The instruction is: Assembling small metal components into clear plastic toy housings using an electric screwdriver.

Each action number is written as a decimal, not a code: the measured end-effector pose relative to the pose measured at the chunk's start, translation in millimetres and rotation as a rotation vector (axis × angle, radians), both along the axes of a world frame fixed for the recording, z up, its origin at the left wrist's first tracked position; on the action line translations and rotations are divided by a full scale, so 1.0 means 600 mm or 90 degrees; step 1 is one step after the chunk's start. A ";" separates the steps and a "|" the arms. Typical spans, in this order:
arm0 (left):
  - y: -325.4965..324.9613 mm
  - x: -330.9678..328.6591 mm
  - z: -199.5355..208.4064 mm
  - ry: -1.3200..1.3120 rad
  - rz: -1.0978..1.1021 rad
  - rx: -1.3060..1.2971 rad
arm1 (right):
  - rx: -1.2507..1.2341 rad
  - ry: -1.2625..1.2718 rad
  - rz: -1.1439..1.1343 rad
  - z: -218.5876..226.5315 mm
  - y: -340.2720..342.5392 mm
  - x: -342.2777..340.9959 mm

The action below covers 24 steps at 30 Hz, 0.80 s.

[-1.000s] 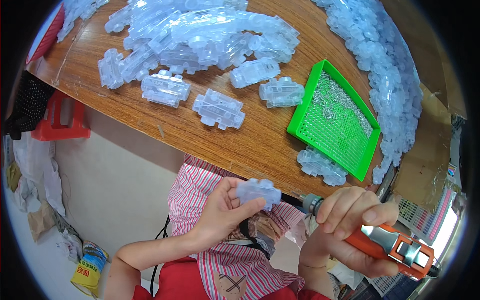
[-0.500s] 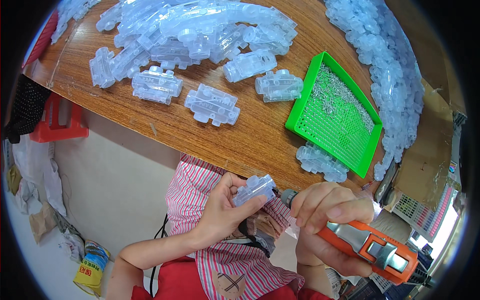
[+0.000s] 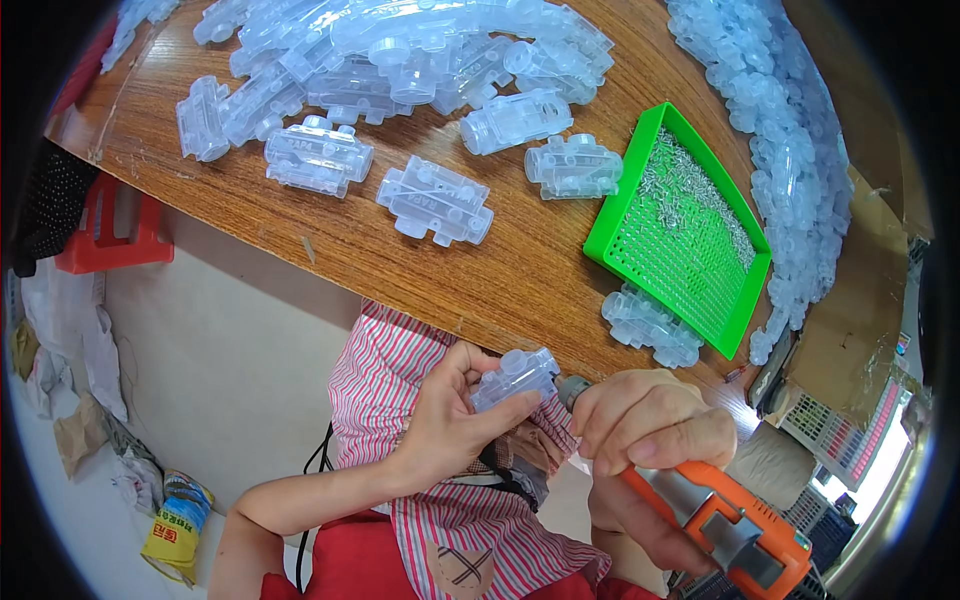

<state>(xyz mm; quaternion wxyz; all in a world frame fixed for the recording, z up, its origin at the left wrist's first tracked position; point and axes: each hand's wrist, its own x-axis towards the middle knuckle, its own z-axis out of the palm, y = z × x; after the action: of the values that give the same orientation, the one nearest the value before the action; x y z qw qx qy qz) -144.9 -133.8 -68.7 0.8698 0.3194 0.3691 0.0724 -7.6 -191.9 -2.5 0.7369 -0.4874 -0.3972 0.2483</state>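
My left hand (image 3: 445, 408) grips a clear plastic housing (image 3: 515, 380) between thumb and fingers, just off the table's front edge. Wrapped round an orange electric screwdriver (image 3: 735, 535) is my right hand (image 3: 650, 430). The screwdriver's grey nose (image 3: 572, 391) points left at the end of the housing; whether its bit touches is too small to tell. Beyond my hands, a green perforated tray (image 3: 608, 225) holds many small silver screws (image 3: 685, 190). Another clear housing (image 3: 652, 325) lies partly beneath the tray's near edge. More single housings (image 3: 436, 200) lie on the table to the left of the tray.
A big heap of clear housings (image 3: 400, 45) covers the far part of the wooden table (image 3: 330, 235). A long pile of similar parts (image 3: 795, 190) runs along the right, beside cardboard (image 3: 855, 300). A red stool (image 3: 120, 235) and a yellow bag (image 3: 178, 530) stand on the floor at left.
The screwdriver's body has swung down and slightly left with my right hand, its nose staying near the housing's end. My left hand and its housing shift slightly right, along with the table's things.
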 end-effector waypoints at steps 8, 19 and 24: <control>-0.001 0.003 -0.001 -0.022 0.028 0.021 | 0.016 -0.035 0.050 -0.002 0.005 0.005; 0.041 -0.003 0.036 0.015 -0.101 0.066 | 0.060 0.113 -0.003 0.067 -0.006 0.045; 0.109 0.019 0.084 0.066 -0.293 0.770 | 0.079 0.055 -0.056 0.090 -0.029 0.105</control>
<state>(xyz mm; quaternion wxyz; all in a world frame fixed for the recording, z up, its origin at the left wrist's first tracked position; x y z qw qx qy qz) -133.4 -68.2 -18.1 0.5105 0.8269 0.2270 0.0639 55.7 -209.3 51.2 0.7924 -0.4468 -0.3575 0.2114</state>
